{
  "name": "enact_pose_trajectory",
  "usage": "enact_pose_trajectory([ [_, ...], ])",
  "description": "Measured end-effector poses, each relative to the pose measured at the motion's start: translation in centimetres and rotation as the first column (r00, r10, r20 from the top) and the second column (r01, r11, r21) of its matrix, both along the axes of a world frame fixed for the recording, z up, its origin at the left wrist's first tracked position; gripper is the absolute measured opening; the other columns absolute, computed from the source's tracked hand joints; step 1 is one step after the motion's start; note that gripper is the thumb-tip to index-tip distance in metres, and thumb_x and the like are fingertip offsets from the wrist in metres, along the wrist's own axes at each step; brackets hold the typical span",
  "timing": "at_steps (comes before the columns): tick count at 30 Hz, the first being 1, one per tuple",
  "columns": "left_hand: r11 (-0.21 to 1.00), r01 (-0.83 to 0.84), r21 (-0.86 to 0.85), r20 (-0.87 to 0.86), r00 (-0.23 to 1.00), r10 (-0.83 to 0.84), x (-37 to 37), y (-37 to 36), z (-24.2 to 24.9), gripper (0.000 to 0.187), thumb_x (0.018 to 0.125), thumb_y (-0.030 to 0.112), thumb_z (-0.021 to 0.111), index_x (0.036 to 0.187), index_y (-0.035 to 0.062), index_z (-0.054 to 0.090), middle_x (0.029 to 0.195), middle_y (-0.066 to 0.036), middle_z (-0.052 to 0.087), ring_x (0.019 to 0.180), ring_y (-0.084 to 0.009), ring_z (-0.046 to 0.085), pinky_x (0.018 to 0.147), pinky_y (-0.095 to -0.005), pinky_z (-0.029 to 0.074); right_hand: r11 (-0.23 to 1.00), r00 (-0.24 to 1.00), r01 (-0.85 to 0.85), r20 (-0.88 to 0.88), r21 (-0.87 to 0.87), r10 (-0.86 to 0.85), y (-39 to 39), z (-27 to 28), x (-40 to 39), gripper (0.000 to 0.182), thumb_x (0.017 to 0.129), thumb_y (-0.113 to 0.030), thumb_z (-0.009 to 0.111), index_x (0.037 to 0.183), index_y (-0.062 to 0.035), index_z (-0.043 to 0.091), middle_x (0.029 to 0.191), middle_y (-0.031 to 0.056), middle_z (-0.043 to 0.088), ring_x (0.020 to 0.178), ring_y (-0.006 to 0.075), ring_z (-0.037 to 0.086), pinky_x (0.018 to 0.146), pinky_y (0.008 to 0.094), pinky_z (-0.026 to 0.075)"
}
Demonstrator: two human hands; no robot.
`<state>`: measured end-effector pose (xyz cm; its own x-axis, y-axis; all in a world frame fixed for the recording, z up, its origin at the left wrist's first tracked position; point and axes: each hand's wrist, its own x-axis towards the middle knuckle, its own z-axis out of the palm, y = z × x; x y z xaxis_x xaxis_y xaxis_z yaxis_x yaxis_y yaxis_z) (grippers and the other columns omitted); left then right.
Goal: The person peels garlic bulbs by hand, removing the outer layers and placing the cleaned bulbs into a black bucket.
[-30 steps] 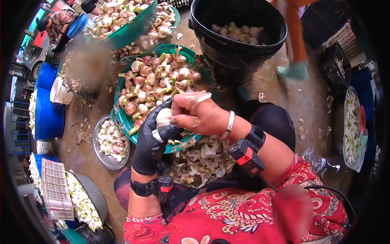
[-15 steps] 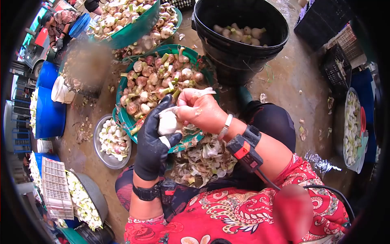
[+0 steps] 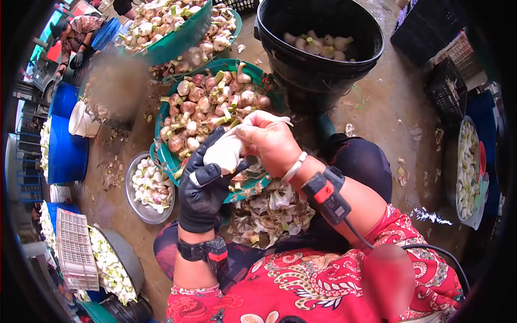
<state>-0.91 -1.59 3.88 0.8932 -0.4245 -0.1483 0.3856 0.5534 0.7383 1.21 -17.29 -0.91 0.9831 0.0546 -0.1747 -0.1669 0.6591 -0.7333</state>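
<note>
A white garlic bulb (image 3: 223,154) lies in my left hand (image 3: 202,185), which wears a black glove and has its fingers wrapped round it. My bare right hand (image 3: 267,141) is at the bulb's upper right side, thumb and fingers pinching a pale strip of skin beside the stem. Just beyond both hands is a green basin (image 3: 162,116) full of unpeeled garlic (image 3: 203,105). Loose peelings (image 3: 269,215) are heaped below my hands, between my legs.
A black bucket (image 3: 318,70) with peeled bulbs stands ahead. A metal bowl (image 3: 129,188) of garlic is at the left, near blue tubs (image 3: 67,156). Black crates (image 3: 448,89) and another garlic tub (image 3: 467,169) are at the right. A person (image 3: 81,32) is at the upper left.
My left hand has turned, tilting the bulb so more of its white side shows. My right hand has shifted slightly, still pinching. The person at the upper left has moved an arm.
</note>
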Motion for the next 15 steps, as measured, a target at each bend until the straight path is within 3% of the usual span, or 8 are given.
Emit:
enact_pose_trajectory([
  [1, 0.999, 0.009, -0.05, -0.002, 1.0, -0.009, 0.0, 0.2, -0.6, 0.061, 0.084, 0.015, 0.06, 0.139, 0.0018, 0.039, 0.133, -0.017, 0.05, 0.118, -0.0312, 0.054, 0.098, -0.0519, 0.046, 0.999, 0.998, 0.025, -0.062, 0.045, -0.022, -0.2, 0.1, 0.2, 0.006, 0.087, -0.01, 0.062, 0.083, -0.007, 0.059, 0.082, 0.0036, 0.064, 0.067, 0.011, 0.06, 0.056, 0.0252, 0.049],
  [4, 0.991, -0.001, -0.131, -0.175, 0.984, -0.022, 0.5, -0.2, -0.5, 0.063, 0.084, 0.015, 0.059, 0.141, 0.0017, 0.036, 0.133, -0.016, 0.05, 0.119, -0.0311, 0.053, 0.098, -0.053, 0.045, 0.995, 0.991, 0.101, -0.083, -0.012, -0.101, -0.6, 1.1, -0.1, 0.009, 0.087, -0.007, 0.061, 0.08, -0.0066, 0.056, 0.079, 0.0034, 0.062, 0.066, 0.0101, 0.059, 0.055, 0.0251, 0.048],
  [6, 0.997, -0.011, -0.08, -0.213, 0.977, -0.007, 0.6, -0.5, -0.9, 0.066, 0.081, 0.015, 0.063, 0.14, 0.0024, 0.037, 0.131, -0.017, 0.051, 0.116, -0.0309, 0.054, 0.095, -0.0481, 0.049, 0.99, 0.993, 0.094, 0.074, -0.106, -0.086, -0.6, 0.4, -0.1, 0.01, 0.087, -0.007, 0.061, 0.08, -0.0073, 0.054, 0.075, 0.0012, 0.058, 0.066, 0.0088, 0.056, 0.055, 0.025, 0.049],
  [8, 0.993, 0.119, -0.009, -0.128, 0.985, -0.119, 0.9, 0.5, -3.0, 0.064, 0.083, 0.016, 0.063, 0.14, 0.0033, 0.038, 0.129, -0.018, 0.051, 0.115, -0.0327, 0.055, 0.092, -0.047, 0.051, 0.988, 0.99, 0.138, -0.024, -0.063, -0.139, -1.9, 1.1, -0.2, 0.008, 0.089, -0.007, 0.059, 0.083, -0.0076, 0.053, 0.075, 0.0014, 0.057, 0.064, 0.0094, 0.056, 0.054, 0.0252, 0.049],
  [10, 0.974, 0.016, -0.225, -0.273, 0.959, -0.079, 1.4, 1.0, -3.5, 0.06, 0.085, 0.015, 0.061, 0.139, 0.0017, 0.037, 0.125, -0.025, 0.053, 0.114, -0.0384, 0.056, 0.092, -0.0483, 0.052, 0.926, 0.924, 0.373, -0.113, 0.051, -0.366, -3.3, 0.8, 1.3, 0.006, 0.09, -0.008, 0.055, 0.086, -0.0077, 0.051, 0.073, 0.0029, 0.057, 0.061, 0.0103, 0.056, 0.049, 0.025, 0.047],
  [12, 0.974, -0.042, -0.221, -0.312, 0.95, -0.03, 1.9, 1.1, -3.7, 0.058, 0.088, 0.017, 0.059, 0.139, 0.0007, 0.037, 0.123, -0.025, 0.053, 0.112, -0.039, 0.057, 0.094, -0.0485, 0.05, 0.944, 0.94, 0.331, -0.088, -0.012, -0.331, -6.1, 1.1, 0.9, 0.005, 0.092, -0.009, 0.055, 0.09, -0.0064, 0.051, 0.085, 0.0055, 0.062, 0.073, 0.0115, 0.06, 0.059, 0.0235, 0.048],
  [14, 0.991, 0.013, -0.134, -0.307, 0.95, -0.054, 3.4, 2.2, -5.7, 0.052, 0.092, 0.022, 0.056, 0.136, -0.0015, 0.04, 0.122, -0.025, 0.055, 0.113, -0.0391, 0.056, 0.096, -0.0492, 0.049, 0.94, 0.945, 0.313, -0.055, -0.132, -0.322, -7.0, 1.8, 0.4, 0.002, 0.089, -0.003, 0.053, 0.088, -0.005, 0.054, 0.084, 0.0053, 0.063, 0.072, 0.0139, 0.06, 0.061, 0.0258, 0.05],
  [15, 1.0, 0.002, -0.003, -0.181, 0.983, -0.002, 4.6, 2.4, -6.6, 0.05, 0.093, 0.023, 0.055, 0.134, -0.0017, 0.041, 0.122, -0.025, 0.055, 0.112, -0.0392, 0.056, 0.096, -0.0489, 0.049, 0.91, 0.986, 0.15, -0.013, -0.386, -0.168, -7.3, 1.6, 0.0, 0.006, 0.086, -0.001, 0.052, 0.087, -0.004, 0.057, 0.081, 0.0051, 0.063, 0.072, 0.0142, 0.06, 0.062, 0.0273, 0.05],
])
